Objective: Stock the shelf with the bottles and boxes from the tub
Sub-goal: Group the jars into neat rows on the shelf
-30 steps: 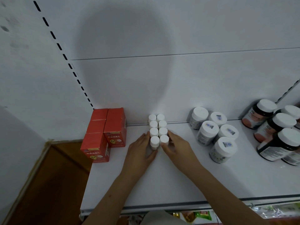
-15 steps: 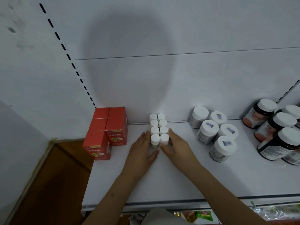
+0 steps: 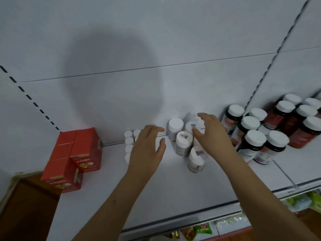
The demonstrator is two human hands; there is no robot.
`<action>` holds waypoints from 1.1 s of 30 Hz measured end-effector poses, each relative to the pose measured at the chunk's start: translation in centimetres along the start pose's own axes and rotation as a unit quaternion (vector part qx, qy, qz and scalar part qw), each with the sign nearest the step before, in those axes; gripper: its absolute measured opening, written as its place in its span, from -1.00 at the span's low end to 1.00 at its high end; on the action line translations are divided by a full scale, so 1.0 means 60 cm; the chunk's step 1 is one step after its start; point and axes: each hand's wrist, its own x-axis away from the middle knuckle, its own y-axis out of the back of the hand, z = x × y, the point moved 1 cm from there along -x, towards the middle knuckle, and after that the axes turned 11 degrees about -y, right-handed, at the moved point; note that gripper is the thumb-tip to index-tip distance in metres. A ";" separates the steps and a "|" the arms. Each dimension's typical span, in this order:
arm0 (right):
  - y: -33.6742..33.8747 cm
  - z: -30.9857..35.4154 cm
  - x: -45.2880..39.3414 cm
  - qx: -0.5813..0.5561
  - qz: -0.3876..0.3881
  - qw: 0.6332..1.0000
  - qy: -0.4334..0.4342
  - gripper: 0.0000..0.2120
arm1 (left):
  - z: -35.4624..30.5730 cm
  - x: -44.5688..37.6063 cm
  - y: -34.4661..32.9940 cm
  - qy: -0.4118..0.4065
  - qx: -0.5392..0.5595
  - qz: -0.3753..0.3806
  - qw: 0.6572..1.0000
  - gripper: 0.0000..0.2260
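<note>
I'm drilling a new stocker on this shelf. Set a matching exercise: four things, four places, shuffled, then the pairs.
Things:
1. red boxes
2. small white bottles
3. dark bottles
4. left hand

Places:
A. far right of the shelf
B. partly behind the left hand
C. far left of the shelf
D. over the small white bottles

Pairs: 1-C, 2-B, 3-A, 4-D

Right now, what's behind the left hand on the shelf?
Small white-capped bottles stand in rows running back to the wall. The left hand covers most of the right-hand row, so how many there are cannot be told.
</note>
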 end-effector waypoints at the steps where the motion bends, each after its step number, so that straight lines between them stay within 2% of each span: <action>1: 0.002 -0.005 -0.023 0.031 0.040 0.998 -0.023 -0.51 | 0.003 -0.023 -0.018 -0.013 -0.003 0.045 0.999 -0.76; 2: 0.005 -0.005 -0.042 0.051 0.077 0.995 -0.039 -0.50 | 0.007 -0.045 -0.036 -0.012 -0.006 0.087 0.996 -0.74; 4: 0.008 0.003 -0.069 0.075 0.141 0.986 -0.054 -0.48 | 0.014 -0.081 -0.066 0.054 0.008 0.149 0.987 -0.67; 6: 0.003 0.009 -0.087 0.117 0.204 0.971 -0.051 -0.45 | 0.021 -0.108 -0.090 0.161 0.030 0.170 0.972 -0.65; 8: -0.009 0.008 -0.103 0.144 0.242 0.959 -0.042 -0.51 | 0.031 -0.121 -0.108 0.224 0.041 0.175 0.958 -0.67; 10: -0.016 0.001 -0.116 0.147 0.239 0.959 -0.035 -0.67 | 0.038 -0.127 -0.119 0.241 0.052 0.182 0.952 -0.68; 12: -0.012 -0.004 -0.125 0.139 0.202 0.969 -0.026 -0.71 | 0.043 -0.128 -0.125 0.255 0.072 0.170 0.949 -0.68; 15: -0.002 -0.010 -0.138 0.052 0.108 0.992 -0.039 -0.77 | 0.040 -0.126 -0.124 0.295 0.119 0.151 0.936 -0.66; 17: -0.005 -0.013 -0.139 0.046 0.109 0.992 -0.045 -0.77 | 0.032 -0.125 -0.122 0.314 0.146 0.148 0.926 -0.67; 20: -0.023 -0.022 -0.126 0.056 0.166 0.984 -0.042 -0.67 | 0.030 -0.121 -0.120 0.329 0.173 0.139 0.918 -0.64; 23: -0.011 -0.032 -0.111 0.024 0.159 0.986 -0.048 -0.61 | 0.025 -0.108 -0.110 0.339 0.166 0.138 0.916 -0.56; 25: 0.004 -0.046 -0.099 0.005 0.138 0.989 -0.044 -0.51 | 0.018 -0.093 -0.098 0.316 0.105 0.144 0.932 -0.52; 27: 0.019 -0.065 -0.082 0.004 0.146 0.989 -0.039 -0.48 | 0.006 -0.074 -0.085 0.286 0.071 0.133 0.946 -0.56; 30: 0.034 -0.098 -0.056 0.015 0.199 0.980 -0.009 -0.53 | -0.008 -0.050 -0.071 0.227 0.100 0.143 0.958 -0.61; 33: 0.037 -0.122 -0.039 0.003 0.251 0.968 0.012 -0.54 | -0.009 -0.038 -0.073 0.181 0.115 0.191 0.958 -0.63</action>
